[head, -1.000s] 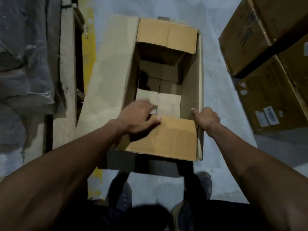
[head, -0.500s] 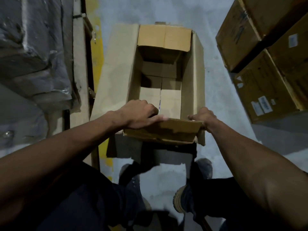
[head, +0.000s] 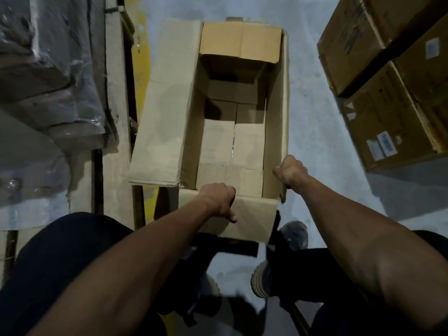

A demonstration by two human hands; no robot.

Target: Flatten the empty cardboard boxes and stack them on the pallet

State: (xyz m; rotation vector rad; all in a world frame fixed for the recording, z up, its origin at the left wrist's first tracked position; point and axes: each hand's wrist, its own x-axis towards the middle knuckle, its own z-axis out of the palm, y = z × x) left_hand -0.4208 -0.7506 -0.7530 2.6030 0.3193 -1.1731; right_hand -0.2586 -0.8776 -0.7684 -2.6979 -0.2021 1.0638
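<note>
The open cardboard box (head: pixel 232 132) stands on the grey floor (head: pixel 322 146) at the person's feet. The left hand (head: pixel 219 198) curls over the near flap (head: pixel 252 217), folded outward. The right hand (head: pixel 292 172) grips the right wall's near corner. Stacked boxes (head: pixel 392 93) sit right.
</note>
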